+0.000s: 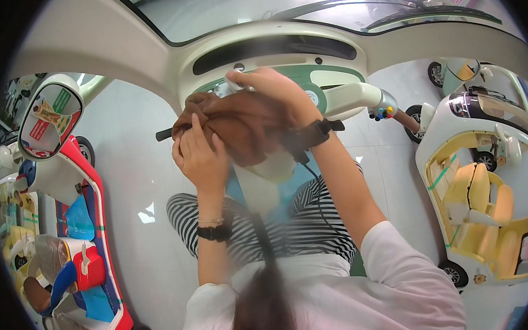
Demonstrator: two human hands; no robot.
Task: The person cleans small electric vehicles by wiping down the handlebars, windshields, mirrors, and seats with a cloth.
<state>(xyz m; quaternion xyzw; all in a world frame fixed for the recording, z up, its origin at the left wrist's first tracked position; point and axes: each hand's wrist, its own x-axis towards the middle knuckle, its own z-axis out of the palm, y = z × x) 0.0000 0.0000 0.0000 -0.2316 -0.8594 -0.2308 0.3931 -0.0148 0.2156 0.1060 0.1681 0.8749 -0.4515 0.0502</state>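
Observation:
A brown cloth [243,124] is bunched over the middle of the handlebar of a small cream and green vehicle. My left hand [201,153] grips the cloth's left side, its index finger stretched along the folds. Past the cloth's upper edge reaches my right hand [268,86], closed at a small pale grey object [234,78] by the dashboard. What that object is, I cannot make out, and part of this hand's fingers is hidden. Black handlebar ends [164,135] stick out on both sides of the cloth.
The green and cream dashboard [337,77] lies under the windshield [230,13]. A mirror [51,120] juts out on the left. Red and blue [91,260] and cream-yellow [484,200] small vehicles stand on either side. A cable hangs below my right wrist.

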